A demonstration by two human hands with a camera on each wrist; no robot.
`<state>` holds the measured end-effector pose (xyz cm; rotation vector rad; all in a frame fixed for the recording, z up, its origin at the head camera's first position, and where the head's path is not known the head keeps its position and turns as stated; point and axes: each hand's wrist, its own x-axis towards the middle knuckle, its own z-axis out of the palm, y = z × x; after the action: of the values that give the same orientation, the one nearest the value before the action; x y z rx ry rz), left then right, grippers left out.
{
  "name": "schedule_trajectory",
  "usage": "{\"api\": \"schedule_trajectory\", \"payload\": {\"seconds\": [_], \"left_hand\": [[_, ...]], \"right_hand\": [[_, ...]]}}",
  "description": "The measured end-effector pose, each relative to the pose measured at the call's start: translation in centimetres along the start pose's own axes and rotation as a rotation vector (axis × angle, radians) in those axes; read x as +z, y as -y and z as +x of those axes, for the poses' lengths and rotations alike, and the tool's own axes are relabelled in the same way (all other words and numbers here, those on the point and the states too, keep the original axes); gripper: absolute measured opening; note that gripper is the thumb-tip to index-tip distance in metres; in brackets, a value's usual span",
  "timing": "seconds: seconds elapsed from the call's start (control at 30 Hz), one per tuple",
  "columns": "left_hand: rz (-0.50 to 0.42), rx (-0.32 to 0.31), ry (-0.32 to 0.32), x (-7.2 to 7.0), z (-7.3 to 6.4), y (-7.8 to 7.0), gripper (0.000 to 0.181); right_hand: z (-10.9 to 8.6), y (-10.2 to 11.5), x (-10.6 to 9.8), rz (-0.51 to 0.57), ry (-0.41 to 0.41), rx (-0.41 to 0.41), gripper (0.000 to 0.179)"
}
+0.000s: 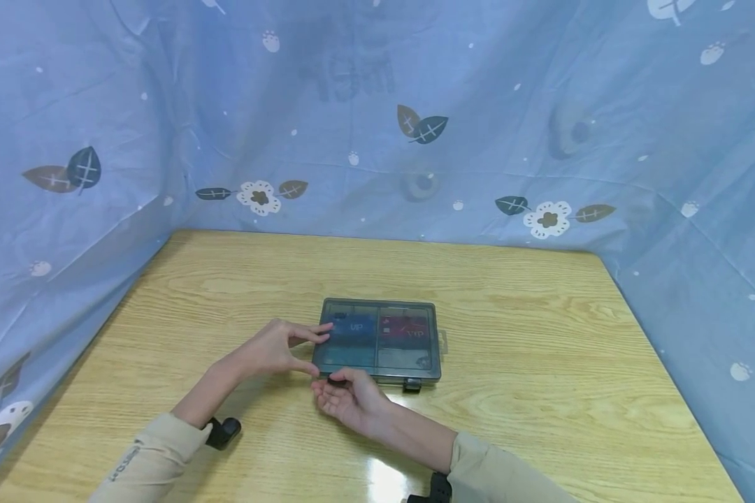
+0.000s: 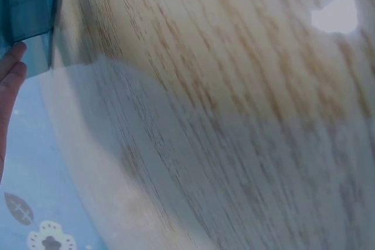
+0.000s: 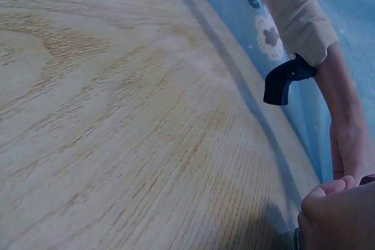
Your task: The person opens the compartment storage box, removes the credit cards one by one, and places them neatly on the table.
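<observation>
A flat, clear grey-tinted plastic case [image 1: 377, 363] with black latches lies on the table, its lid down. Through the lid show a blue piece marked VIP and a red one, in separate compartments. My left hand [image 1: 283, 347] is at the case's left side, fingers extended against that edge and thumb near the front left corner. The left wrist view catches only its fingertips beside the case [image 2: 29, 4]. At the front edge, my right hand [image 1: 355, 402] has its thumb on the left latch [image 1: 336, 381], its other fingers curled below. In the right wrist view that hand [image 3: 334, 218] is partly cut off.
The second latch [image 1: 412, 385] sits at the right of the case's front edge, and a hanging tab [image 1: 443, 341] sticks out on the right side. Around the wooden table [image 1: 541, 377] hangs a blue patterned cloth [image 1: 352, 105] at the back and sides.
</observation>
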<state>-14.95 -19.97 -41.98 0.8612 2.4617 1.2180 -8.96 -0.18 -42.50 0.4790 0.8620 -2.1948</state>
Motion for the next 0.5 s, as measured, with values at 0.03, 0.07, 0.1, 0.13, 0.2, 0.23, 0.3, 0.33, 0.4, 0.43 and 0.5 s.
{"api": "schedule_trajectory", "payload": {"seconds": [0.03,0.07,0.1,0.13,0.2,0.23,0.3,0.33,0.4,0.43,0.5], "left_hand": [[-0.002,-0.002,0.0,0.0,0.01,0.04,0.057],[0.004,0.001,0.0,-0.01,0.01,0.05,0.057],[0.003,-0.004,0.001,-0.02,0.01,0.07,0.057],[0.006,-0.005,0.002,-0.03,0.02,0.09,0.057],[0.011,-0.006,0.003,-0.07,0.03,0.09,0.056],[0.01,-0.011,0.004,-0.09,0.03,0.1,0.056],[0.013,-0.015,0.006,-0.14,0.04,0.07,0.056],[0.015,-0.014,0.007,-0.15,0.06,0.08,0.056],[0.013,-0.022,0.009,-0.17,0.09,0.09,0.057],[0.011,-0.023,0.01,-0.18,0.09,0.09,0.057],[0.011,-0.029,0.009,-0.18,0.12,0.07,0.057]], "right_hand": [[0.03,0.02,0.0,0.005,0.0,0.001,0.016],[0.07,0.02,-0.03,0.008,0.003,0.002,0.016],[0.11,0.0,-0.08,0.006,0.009,0.003,0.017],[0.16,-0.03,-0.14,0.001,0.017,0.003,0.018],[0.17,-0.08,-0.2,-0.009,0.034,0.002,0.021],[0.17,-0.11,-0.21,-0.016,0.042,-0.001,0.022],[0.17,-0.22,-0.2,-0.02,0.054,-0.008,0.024],[0.17,-0.28,-0.15,-0.018,0.055,-0.012,0.024],[0.17,-0.42,-0.02,-0.009,0.051,-0.024,0.023],[0.17,-0.48,0.08,-0.004,0.045,-0.03,0.022],[0.18,-0.61,0.28,0.007,0.032,-0.04,0.02]]}}
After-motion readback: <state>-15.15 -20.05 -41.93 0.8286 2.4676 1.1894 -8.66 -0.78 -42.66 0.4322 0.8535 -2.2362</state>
